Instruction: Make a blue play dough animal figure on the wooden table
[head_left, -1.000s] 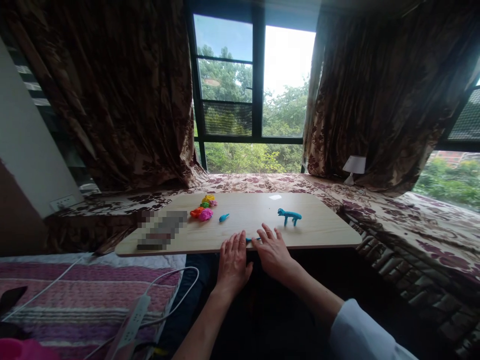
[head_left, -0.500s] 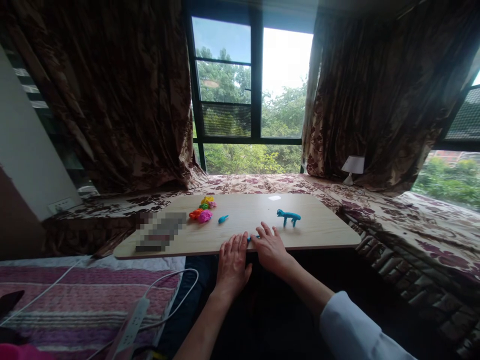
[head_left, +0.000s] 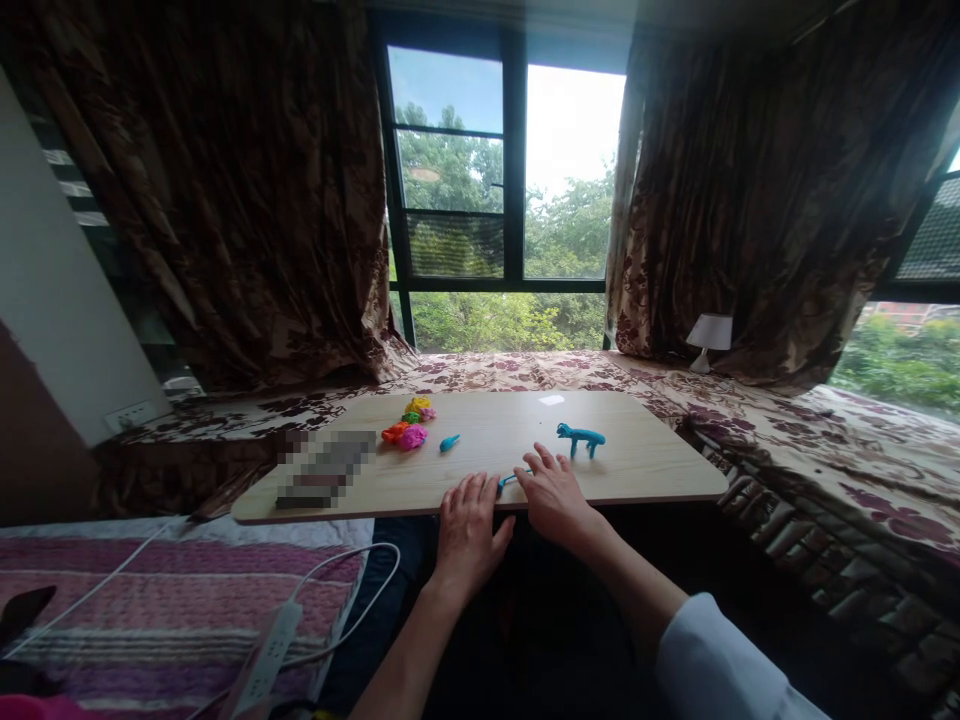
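Note:
A thin strip of blue modelling clay [head_left: 514, 478] lies near the table's front edge, between my hands. My left hand [head_left: 469, 525] rests flat at the strip's thicker left end, fingers stretched out and thumb apart. Over its right end lies my right hand [head_left: 555, 497], palm down with the fingers spread, hiding that end. Beyond my right hand stands a blue clay animal figure [head_left: 582, 438] on its legs. A small blue clay piece [head_left: 449, 443], rounded with a pointed end, lies ahead of my left hand.
Lumps of yellow, green, pink, orange and magenta clay [head_left: 411, 430] sit at the table's [head_left: 495, 415] back left. A blurred-out flat object [head_left: 326, 470] lies at the left. A power strip [head_left: 270, 655] with a white cord is on the striped bedding [head_left: 172, 590]. A small lamp [head_left: 708, 335] stands beyond.
My right hand has slid slightly right, away from my left hand. More of the thin blue strip now shows between them. The view has shifted a little.

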